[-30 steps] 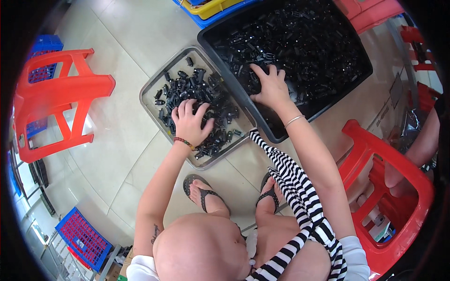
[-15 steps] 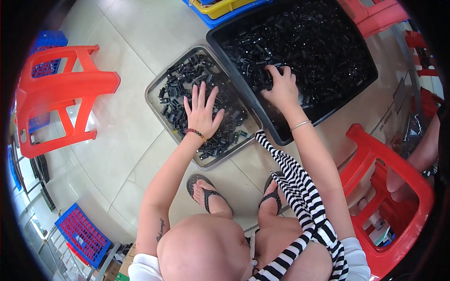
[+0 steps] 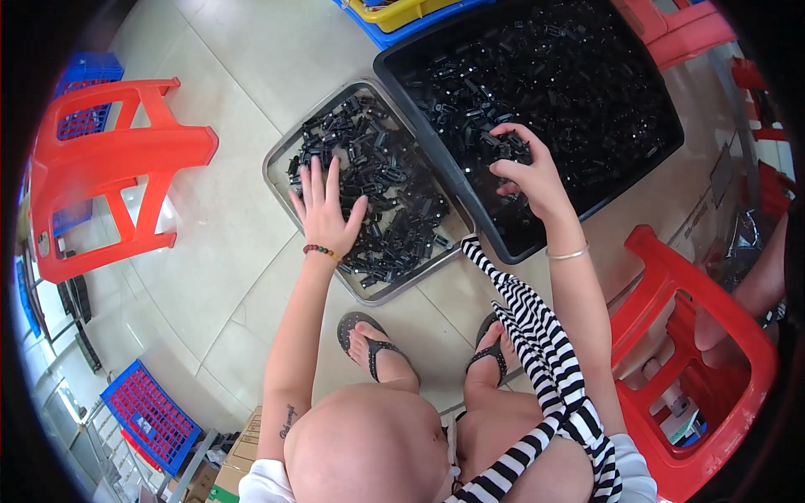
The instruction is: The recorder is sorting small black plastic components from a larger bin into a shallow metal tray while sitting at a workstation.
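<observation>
A shallow metal tray [image 3: 376, 297] on the floor carries many small black plastic parts [image 3: 379, 155]. My left hand [image 3: 324, 214] lies over the tray's left side, palm down with fingers spread, on or just above the parts. To its right stands a large black bin [image 3: 524, 248], its edge overlapping or touching the tray, heaped with the same kind of black parts. My right hand [image 3: 537, 172] is over the bin's near left area, its fingers curled round a clump of black plastic parts [image 3: 510, 149].
Red plastic stools stand at the left [image 3: 151, 147] and right [image 3: 704, 335]. Blue and yellow crates [image 3: 394, 15] sit behind the bin. A blue basket [image 3: 151, 415] is at lower left. A striped cloth strap [image 3: 537, 344] hangs beside my right arm. Another person's arm [image 3: 755, 268] shows at the right edge.
My left hand has slid left across the tray, fingers still spread. My right hand has moved right and slightly nearer, and a clump of parts now shows in its fingers.
</observation>
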The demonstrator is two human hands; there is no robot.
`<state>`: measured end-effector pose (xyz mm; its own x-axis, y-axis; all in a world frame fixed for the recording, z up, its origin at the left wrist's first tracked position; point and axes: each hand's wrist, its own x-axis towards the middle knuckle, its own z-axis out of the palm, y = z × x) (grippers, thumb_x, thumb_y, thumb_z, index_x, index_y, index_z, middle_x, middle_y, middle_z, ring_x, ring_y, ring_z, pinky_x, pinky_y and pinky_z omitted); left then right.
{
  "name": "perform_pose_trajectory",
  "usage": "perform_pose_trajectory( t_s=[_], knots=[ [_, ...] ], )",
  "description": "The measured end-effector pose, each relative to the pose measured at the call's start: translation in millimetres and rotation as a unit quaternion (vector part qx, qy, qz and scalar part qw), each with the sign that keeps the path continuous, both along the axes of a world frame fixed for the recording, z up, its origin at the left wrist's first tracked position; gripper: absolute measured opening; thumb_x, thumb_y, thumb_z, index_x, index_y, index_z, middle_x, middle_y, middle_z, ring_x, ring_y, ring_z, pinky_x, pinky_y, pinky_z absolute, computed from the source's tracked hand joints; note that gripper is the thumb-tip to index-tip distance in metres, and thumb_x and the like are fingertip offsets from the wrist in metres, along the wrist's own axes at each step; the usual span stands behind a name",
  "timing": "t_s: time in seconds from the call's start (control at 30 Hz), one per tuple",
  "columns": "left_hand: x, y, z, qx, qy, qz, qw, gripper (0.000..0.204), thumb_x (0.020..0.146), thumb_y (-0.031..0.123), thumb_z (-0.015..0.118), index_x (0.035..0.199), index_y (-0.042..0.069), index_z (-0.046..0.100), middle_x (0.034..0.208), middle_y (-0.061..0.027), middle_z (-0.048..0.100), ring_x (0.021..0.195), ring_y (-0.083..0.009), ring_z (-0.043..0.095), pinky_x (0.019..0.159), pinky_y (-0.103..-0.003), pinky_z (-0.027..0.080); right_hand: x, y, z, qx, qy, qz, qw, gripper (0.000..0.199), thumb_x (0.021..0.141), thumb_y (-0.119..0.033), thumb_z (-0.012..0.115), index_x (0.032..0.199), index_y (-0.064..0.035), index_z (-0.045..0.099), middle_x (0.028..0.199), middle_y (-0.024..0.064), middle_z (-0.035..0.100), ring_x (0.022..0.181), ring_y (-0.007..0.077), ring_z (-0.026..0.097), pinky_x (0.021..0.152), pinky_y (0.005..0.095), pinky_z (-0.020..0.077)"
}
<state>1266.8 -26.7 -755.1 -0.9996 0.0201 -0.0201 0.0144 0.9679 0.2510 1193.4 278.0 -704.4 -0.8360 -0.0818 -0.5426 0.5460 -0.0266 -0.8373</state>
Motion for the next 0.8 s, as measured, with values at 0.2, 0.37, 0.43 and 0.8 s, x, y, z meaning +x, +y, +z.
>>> perform_pose_trajectory(
  t_s=[0.2,0.37,0.43,0.8],
  knots=[
    [-1,-43,-26,-0.001,-0.005,0.08,0.997,0.066,0.087,0.042,0.052,0.144,0.015,0.03,0.15,-0.0171,0.023,0.138,-0.0393,0.019,0.108,-0.06,0.013,12,-57,39,0.042,0.287,0.181,0.94,0.046,0.062,-0.006,0.068,0.107,-0.0079,0.058,0.096,0.0043,0.057,0.087,0.0155,0.057,0.075,0.0296,0.049],
    [-30,-27,-37,0.038,0.0,0.161,0.986,0.067,0.088,0.044,0.049,0.145,0.017,0.026,0.151,-0.0169,0.019,0.138,-0.0399,0.016,0.107,-0.062,0.009,33,-117,7,0.122,0.271,0.267,0.917,0.051,0.064,-0.01,0.069,0.113,-0.012,0.058,0.114,0.0147,0.049,0.107,0.0313,0.05,0.093,0.0354,0.042],
    [-36,-21,-32,0.017,-0.042,0.167,0.985,0.068,0.089,0.048,0.045,0.146,0.019,0.023,0.152,-0.0171,0.017,0.139,-0.0409,0.012,0.105,-0.065,0.005,38,-126,-2,0.158,0.284,0.283,0.902,0.048,0.067,-0.011,0.069,0.114,-0.0117,0.058,0.119,0.0169,0.048,0.111,0.0322,0.048,0.095,0.0374,0.0413],
    [-41,3,10,0.073,0.122,0.121,0.982,0.059,0.086,0.035,0.055,0.136,0.01,0.038,0.149,-0.0188,0.021,0.137,-0.0391,0.015,0.106,-0.059,0.006,-29,-12,4,0.415,0.334,0.095,0.841,0.062,0.063,-0.019,0.071,0.122,-0.0154,0.052,0.126,0.0185,0.045,0.117,0.0384,0.043,0.096,0.0448,0.0408]
  ],
)
